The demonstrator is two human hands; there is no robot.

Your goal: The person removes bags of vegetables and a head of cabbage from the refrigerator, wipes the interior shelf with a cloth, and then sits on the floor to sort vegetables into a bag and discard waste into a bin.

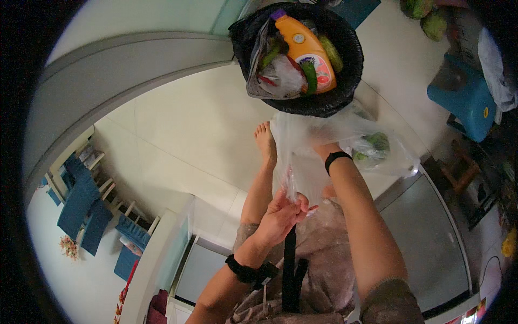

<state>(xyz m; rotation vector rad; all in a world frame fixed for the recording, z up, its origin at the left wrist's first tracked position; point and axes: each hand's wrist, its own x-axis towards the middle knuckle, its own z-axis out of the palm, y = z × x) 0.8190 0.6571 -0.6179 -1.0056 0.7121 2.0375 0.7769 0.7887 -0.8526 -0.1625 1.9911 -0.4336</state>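
Note:
My left hand (285,212) is closed on the gathered edge of a clear plastic bag (307,170) in front of my lap. My right hand (323,139) reaches into or behind the bag; the plastic veils its fingers, so whether it holds anything cannot be told. Something green, wrapped in clear plastic (374,146), lies in or under the bag to the right of my right wrist. Just beyond the bag stands a bin with a black liner (323,106), holding an orange plastic bottle with a purple cap (303,40), crumpled clear plastic and green scraps.
A blue plastic stool (461,97) stands at the right. Green produce (434,25) lies on the floor at the upper right. A grey panel (425,235) is at the lower right. Chairs with blue covers (79,194) stand at the left, past a curved-looking grey frame (133,56). My bare foot (266,139) rests near the bin.

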